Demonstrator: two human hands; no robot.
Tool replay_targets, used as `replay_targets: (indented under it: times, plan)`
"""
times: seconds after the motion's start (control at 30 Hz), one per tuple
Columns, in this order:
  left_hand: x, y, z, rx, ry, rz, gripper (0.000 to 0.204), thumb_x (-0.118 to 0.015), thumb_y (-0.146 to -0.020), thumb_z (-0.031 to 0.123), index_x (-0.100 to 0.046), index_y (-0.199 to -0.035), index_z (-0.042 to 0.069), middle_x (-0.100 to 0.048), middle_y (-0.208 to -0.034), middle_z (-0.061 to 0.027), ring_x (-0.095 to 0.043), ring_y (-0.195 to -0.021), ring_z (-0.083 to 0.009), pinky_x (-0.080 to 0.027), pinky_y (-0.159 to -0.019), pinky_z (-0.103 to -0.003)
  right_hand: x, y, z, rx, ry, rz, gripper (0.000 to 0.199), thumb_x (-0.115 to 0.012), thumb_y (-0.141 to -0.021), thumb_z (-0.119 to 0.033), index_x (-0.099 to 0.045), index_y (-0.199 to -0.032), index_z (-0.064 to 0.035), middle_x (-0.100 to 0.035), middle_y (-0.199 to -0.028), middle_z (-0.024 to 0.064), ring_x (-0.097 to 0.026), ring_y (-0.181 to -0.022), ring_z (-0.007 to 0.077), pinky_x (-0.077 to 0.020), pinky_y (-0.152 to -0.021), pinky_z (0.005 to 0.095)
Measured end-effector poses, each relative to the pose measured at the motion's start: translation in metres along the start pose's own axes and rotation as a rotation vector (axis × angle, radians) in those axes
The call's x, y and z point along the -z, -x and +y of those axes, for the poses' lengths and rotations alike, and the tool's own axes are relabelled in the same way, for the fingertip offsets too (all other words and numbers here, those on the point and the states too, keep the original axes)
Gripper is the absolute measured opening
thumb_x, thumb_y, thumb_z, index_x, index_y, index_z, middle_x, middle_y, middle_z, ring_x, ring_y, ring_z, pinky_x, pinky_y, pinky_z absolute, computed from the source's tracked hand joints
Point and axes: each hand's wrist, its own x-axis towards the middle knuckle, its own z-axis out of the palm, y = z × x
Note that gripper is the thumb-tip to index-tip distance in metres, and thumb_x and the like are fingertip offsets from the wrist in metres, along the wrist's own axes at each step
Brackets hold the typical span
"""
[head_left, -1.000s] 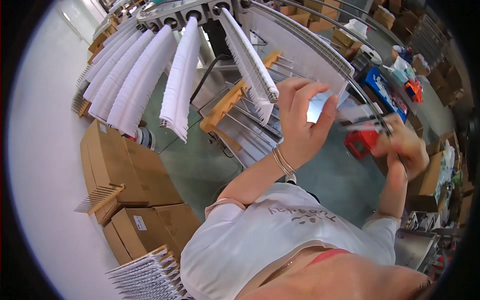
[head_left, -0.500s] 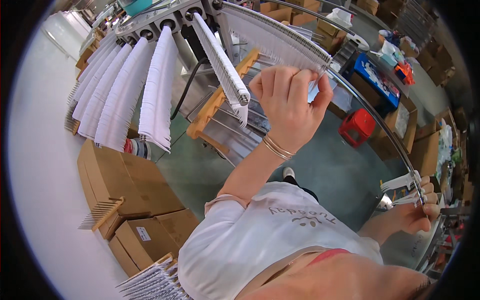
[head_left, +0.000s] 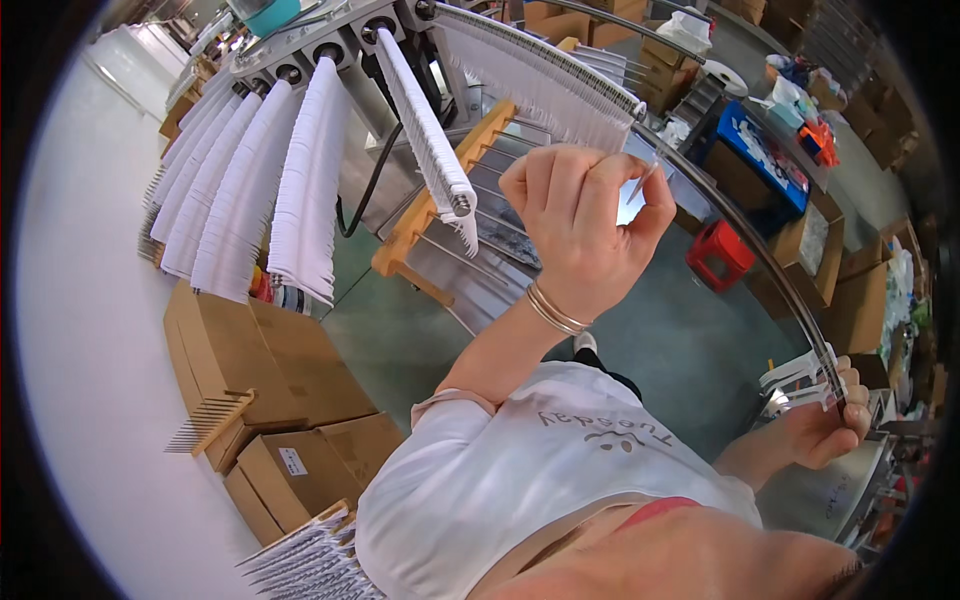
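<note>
My left hand (head_left: 585,220), with bracelets at its wrist, is raised in the middle with thumb and forefinger pinched. Between those fingertips shows a thin, pale translucent strip (head_left: 646,178), partly hidden. Just beyond the knuckles hangs a dense row of thin white strips (head_left: 560,95) along a metal rod, its end apart from my fingertips. A long curved metal rail (head_left: 745,205) runs from that end down to the right. At its lower end my right hand (head_left: 825,420) is closed around the rail, beside a few white pieces (head_left: 800,375) hanging there.
More rods packed with white strips (head_left: 305,180) fan out at the upper left from a metal machine. Below them stand a wooden rack (head_left: 440,215) with metal prongs and cardboard boxes (head_left: 280,370). A red stool (head_left: 720,255) and a blue bin (head_left: 755,160) are at the right.
My left hand has come away from the end of the white row, with the thin strip now visible in its pinch. My right hand stays at the rail's lower end.
</note>
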Motion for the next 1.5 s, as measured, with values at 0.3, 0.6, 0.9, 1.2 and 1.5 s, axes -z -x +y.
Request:
replay_targets:
  times: [0.3, 0.6, 0.9, 1.2, 1.5]
  plan:
    - [0.019, 0.03, 0.022, -0.101, 0.29, -0.268, 0.012, -0.066, -0.074, 0.021, -0.06, -0.077, 0.011, -0.05, -0.07, -0.0008, -0.049, -0.068, -0.0217, -0.033, -0.067, -0.034, 0.012, 0.022, 0.015, -0.203, -0.247, 0.106, 0.024, -0.047, -0.093, -0.026, -0.058, -0.098, -0.0062, -0.046, -0.076, 0.0016, -0.035, -0.066, 0.015, -0.0239, -0.061, 0.0325]
    - [-0.002, 0.131, -0.014, 0.695, 0.465, -0.596, 0.016, -0.055, -0.087, 0.015, -0.056, -0.079, 0.0, -0.056, -0.076, -0.0056, -0.052, -0.064, -0.0175, -0.04, -0.058, -0.029, 0.054, 0.08, 0.097, -0.698, -0.232, 0.287, 0.031, -0.053, -0.092, -0.023, -0.055, -0.105, 0.0044, -0.06, -0.095, 0.0119, -0.057, -0.08, 0.0161, -0.0442, -0.071, 0.0304]
    - [-0.03, 0.126, -0.138, 1.172, 0.481, 0.139, 0.03, -0.042, -0.092, 0.01, -0.042, -0.121, 0.0, -0.046, -0.121, -0.0071, -0.045, -0.109, -0.0134, -0.033, -0.099, -0.026, -0.02, 0.05, 0.143, -0.549, -0.175, -0.077, 0.022, -0.058, -0.088, -0.014, -0.06, -0.095, 0.0073, -0.062, -0.087, 0.0152, -0.057, -0.076, 0.0211, -0.0451, -0.069, 0.031]
    - [-0.011, 0.112, -0.145, 1.141, 0.602, 0.203, 0.019, -0.043, -0.093, 0.016, -0.052, -0.102, 0.002, -0.055, -0.097, -0.0001, -0.049, -0.084, -0.0099, -0.041, -0.073, -0.024, -0.057, 0.048, 0.15, -0.53, -0.253, -0.347, 0.023, -0.058, -0.088, -0.013, -0.06, -0.098, 0.0072, -0.061, -0.09, 0.0159, -0.057, -0.08, 0.0231, -0.0442, -0.074, 0.0324]
    - [0.004, 0.117, -0.056, 0.522, 0.418, -0.528, 0.015, -0.051, -0.09, 0.008, -0.054, -0.102, 0.0, -0.055, -0.102, -0.0088, -0.05, -0.096, -0.0188, -0.038, -0.088, -0.031, -0.053, 0.051, 0.144, -0.39, -0.155, -0.375, 0.029, -0.053, -0.091, -0.019, -0.059, -0.1, 0.007, -0.062, -0.093, 0.0177, -0.058, -0.082, 0.0242, -0.0448, -0.077, 0.0347]
